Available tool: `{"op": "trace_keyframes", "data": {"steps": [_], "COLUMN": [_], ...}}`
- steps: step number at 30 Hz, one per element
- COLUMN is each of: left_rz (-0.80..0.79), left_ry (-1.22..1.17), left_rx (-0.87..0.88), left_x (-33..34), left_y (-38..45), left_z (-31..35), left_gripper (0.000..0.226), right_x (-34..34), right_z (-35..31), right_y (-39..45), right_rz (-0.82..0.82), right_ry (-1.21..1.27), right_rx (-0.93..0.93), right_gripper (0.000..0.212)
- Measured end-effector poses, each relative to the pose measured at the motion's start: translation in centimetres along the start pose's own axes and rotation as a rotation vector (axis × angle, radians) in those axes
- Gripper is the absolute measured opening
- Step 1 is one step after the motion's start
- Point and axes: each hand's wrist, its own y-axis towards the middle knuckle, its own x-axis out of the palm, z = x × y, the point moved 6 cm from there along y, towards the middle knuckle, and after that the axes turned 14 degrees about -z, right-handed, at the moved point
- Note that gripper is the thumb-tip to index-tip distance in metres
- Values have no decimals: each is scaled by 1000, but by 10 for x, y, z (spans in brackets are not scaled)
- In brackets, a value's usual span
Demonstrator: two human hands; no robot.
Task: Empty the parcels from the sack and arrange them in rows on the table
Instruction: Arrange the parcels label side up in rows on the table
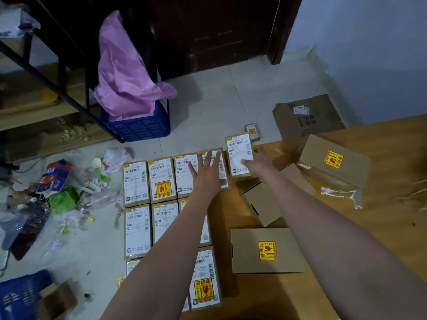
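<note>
Head-camera footage looked down on a wooden table (381, 227) where small brown cardboard parcels lay flat in rows along its left edge. Most of them showed a white shipping label with barcodes and a yellow logo at the top corner; a few also carried a yellow-and-red fragile sticker. The far row held four parcels side by side, edges touching, and a fifth parcel (239, 155) sat at its right end, set slightly further away than the others. A nearer row (138, 229) lay just behind it toward the camera, partly hidden by the left forearm, and more labelled parcels continued toward the bottom of the view.

The left hand (208, 174) lay flat with fingers straight and spread, pressing on the fourth parcel (216, 167) of the far row and gripping nothing. The right hand (258, 161) reached to the fifth parcel, its thumb lying on the label and its fingers at the parcel's right edge; whether they curled round the edge could not be told.

To the right, three plain brown boxes lay unsorted on the table, label side down: one with a fragile sticker (265, 250) near the camera, one tilted box (275, 195) under the right forearm, and a larger one (335, 160) further back. One tiny parcel (253, 131) lay on the floor beyond the table. A pink bag (124, 77) hung from a blue crate (143, 128), and litter (64, 188) was scattered on the floor at left.
</note>
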Motion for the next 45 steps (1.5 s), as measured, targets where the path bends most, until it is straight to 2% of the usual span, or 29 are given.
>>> {"op": "trace_keyframes", "data": {"steps": [5, 9, 19, 25, 28, 33, 35, 40, 45], "left_rz": [-61, -61, -77, -80, -40, 100, 128, 89, -99], "left_ry": [20, 16, 15, 10, -11, -99, -168, -487, -707], "left_rx": [1, 5, 32, 46, 46, 100, 106, 40, -137], "left_x": [4, 7, 7, 7, 4, -3, -2, 22, 64], "left_y": [3, 4, 6, 6, 2, -16, -24, -44, -52], "left_z": [-9, -12, -12, -8, -2, 23, 34, 56, 69], "left_gripper": [95, 94, 93, 91, 81, 64, 58, 26, 10], "right_x": [15, 17, 24, 27, 21, 6, -2, -25, -55], "right_z": [12, 17, 20, 18, 18, 21, 26, 52, 92], "right_y": [11, 16, 24, 23, 19, 4, -5, -23, -37], "right_rz": [-59, -60, -77, -98, -24, 99, 139, 221, 302], "right_ry": [-154, -222, -250, -336, -321, -373, -392, -467, -461], "right_rx": [60, 87, 64, 58, 88, 67, 85, 175, 347], "right_gripper": [62, 48, 45, 49, 53, 43, 48, 56, 55]}}
